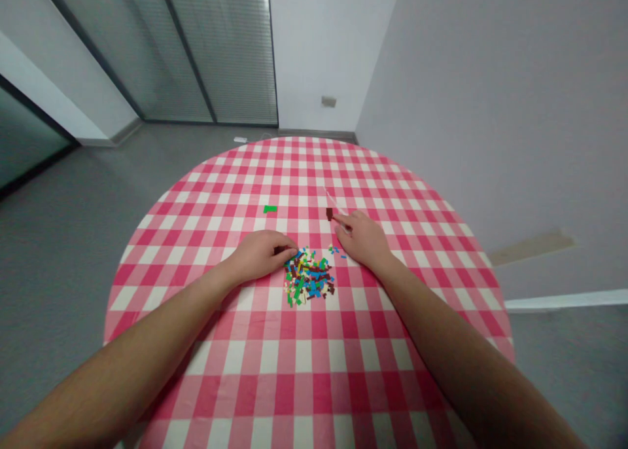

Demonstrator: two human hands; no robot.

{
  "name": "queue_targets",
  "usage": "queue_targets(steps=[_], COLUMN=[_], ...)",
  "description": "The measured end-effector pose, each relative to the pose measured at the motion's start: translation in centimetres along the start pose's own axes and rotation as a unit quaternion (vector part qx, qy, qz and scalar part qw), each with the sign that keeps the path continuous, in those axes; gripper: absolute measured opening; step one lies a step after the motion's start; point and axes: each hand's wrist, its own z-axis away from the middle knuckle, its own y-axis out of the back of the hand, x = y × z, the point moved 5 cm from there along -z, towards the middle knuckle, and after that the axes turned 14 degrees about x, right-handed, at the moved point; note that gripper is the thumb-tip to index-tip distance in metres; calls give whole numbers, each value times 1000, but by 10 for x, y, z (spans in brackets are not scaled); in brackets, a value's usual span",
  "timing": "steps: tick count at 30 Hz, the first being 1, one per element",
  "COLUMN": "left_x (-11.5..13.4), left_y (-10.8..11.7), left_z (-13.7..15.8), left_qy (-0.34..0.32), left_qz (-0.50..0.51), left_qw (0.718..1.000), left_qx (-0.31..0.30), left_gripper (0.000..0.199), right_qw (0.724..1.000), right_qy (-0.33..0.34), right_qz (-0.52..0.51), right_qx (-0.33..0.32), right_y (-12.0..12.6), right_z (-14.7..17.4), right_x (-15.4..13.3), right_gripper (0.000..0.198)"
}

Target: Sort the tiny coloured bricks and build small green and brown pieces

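A pile of small mixed building bricks (309, 279) in blue, green, brown, yellow and white lies in the middle of the checked tablecloth. My left hand (260, 252) reaches the pile's upper left edge, thumb and fingertips pinched together by some blue bricks; what they hold, if anything, is too small to make out. Beyond the pile stands a dark brown brick piece (329, 214). The index finger of my right hand (364, 238) stretches out to its right side, with the thumb apart below. A flat green brick piece (269, 209) lies farther left, away from both hands.
The round table (235, 357) wears a red and white checked cloth. A few loose small bricks (334, 249) lie between the pile and my right hand. A thin pale strip (335, 201) lies behind the brown piece. Walls and glass partitions (220, 50) stand beyond.
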Motion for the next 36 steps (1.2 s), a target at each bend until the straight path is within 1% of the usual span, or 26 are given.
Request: queue_targets(steps=[9,18,22,25,27,31,33,36], left_x=[-1,-2,-2,-2,-1,1,1,2], left_y=[-1,0,0,-1,0,0,1,2], left_z=[0,0,0,0,0,0,0,-1], left_qy=[2,5,6,5,4,2,3,3], left_qz=[1,-2,-1,0,-3,-9,-10,-6], left_qw=[1000,1000,1000,1000,1000,1000,1000,1000], left_qx=[-1,0,-3,-6,-6,-6,-6,-5], left_gripper=[27,26,26,26,26,27,27,26], right_qw=[1000,1000,999,993,988,963,952,947], right_qy=[-6,-2,1,34,76,174,196,201], right_qz=[4,5,-43,-106,-136,-156,-151,-143], right_qx=[-7,-6,19,29,-5,-136,-178,-204], right_y=[0,-1,2,11,17,24,25,24], right_z=[-1,-1,-1,2,6,19,24,28], right_x=[0,-1,1,-1,-7,-26,-31,-35], right_gripper=[33,34,31,24,19,16,18,22])
